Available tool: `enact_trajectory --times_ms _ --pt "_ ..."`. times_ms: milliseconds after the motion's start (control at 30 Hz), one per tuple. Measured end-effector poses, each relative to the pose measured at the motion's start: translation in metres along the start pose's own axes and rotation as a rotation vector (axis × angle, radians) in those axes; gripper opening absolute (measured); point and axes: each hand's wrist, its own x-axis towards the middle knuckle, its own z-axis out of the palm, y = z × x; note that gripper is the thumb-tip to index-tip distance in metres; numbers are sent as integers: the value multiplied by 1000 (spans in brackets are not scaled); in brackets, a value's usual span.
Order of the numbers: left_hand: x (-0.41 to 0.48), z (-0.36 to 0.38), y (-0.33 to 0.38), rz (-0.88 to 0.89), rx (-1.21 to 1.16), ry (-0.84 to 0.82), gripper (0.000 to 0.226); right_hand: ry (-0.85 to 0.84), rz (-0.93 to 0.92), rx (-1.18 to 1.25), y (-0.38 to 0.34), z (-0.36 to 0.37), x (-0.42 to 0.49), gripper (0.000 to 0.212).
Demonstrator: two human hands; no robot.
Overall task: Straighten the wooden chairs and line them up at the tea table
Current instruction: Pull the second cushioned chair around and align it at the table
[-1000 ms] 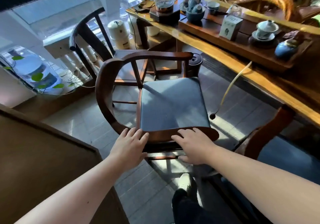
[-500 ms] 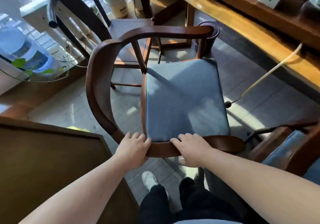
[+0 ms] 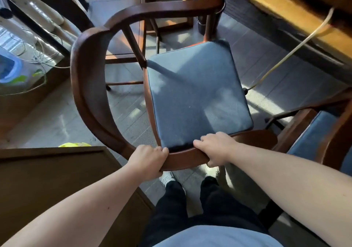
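A round-backed wooden chair [image 3: 89, 86] with a blue seat cushion [image 3: 196, 94] stands right in front of me, its curved rail nearest to me. My left hand [image 3: 147, 160] and my right hand [image 3: 215, 147] both grip that rail, side by side. The tea table [image 3: 285, 10] runs along the upper right, its yellow wood edge lit by the sun. A second wooden chair [image 3: 304, 126] with a blue cushion stands at the right, close beside the first. A third, dark chair [image 3: 57, 0] sits at the upper left.
A brown cabinet top [image 3: 57, 170] lies at my lower left, close to the chair's rail. A pale cord [image 3: 285, 54] hangs from the table to the tiled floor. A black bin [image 3: 209, 12] stands behind the chair. Wires and a blue water jug [image 3: 9, 69] lie at the far left.
My fingers went from resting flat on the rail to curling around it. The view tilted down and closer over the chair, so the tea set on the table left the frame.
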Motion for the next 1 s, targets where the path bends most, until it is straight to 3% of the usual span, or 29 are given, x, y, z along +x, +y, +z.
enact_trajectory --times_ms 300,567,733,1000 --pt "32 -28 82 73 -91 -15 41 -115 -29 -34 61 19 -56 48" --pt "51 -46 121 214 -111 40 50 -25 75 -31 91 38 -100 44" --pt "46 -58 74 332 -60 119 60 18 154 123 52 39 -97 71" --pt "23 -82 -76 475 93 373 61 173 340 378 -61 28 -69 72"
